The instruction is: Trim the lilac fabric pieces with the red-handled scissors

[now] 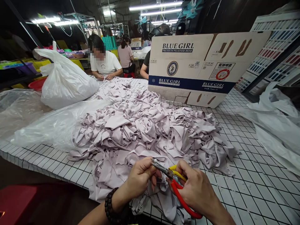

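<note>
My right hand point(197, 187) is wrapped round a pair of scissors point(179, 191) with one red and one yellow handle. The blades point left and their tips reach the fingertips of my left hand point(138, 178). That hand is closed in a pinch, and a dark beaded bracelet point(109, 203) circles its wrist. What it pinches is too small to make out, though pale lilac fabric hangs below both hands. Just beyond them lies a large heap of pale lilac fabric pieces point(145, 128), crumpled over one another.
A Blue Girl beer carton point(182, 67) stands at the back right of the grid-patterned table point(248, 156). White plastic bags lie left point(67, 78) and right point(278, 122). Across the table a person in a white shirt point(109, 64) handles fabric; others sit behind.
</note>
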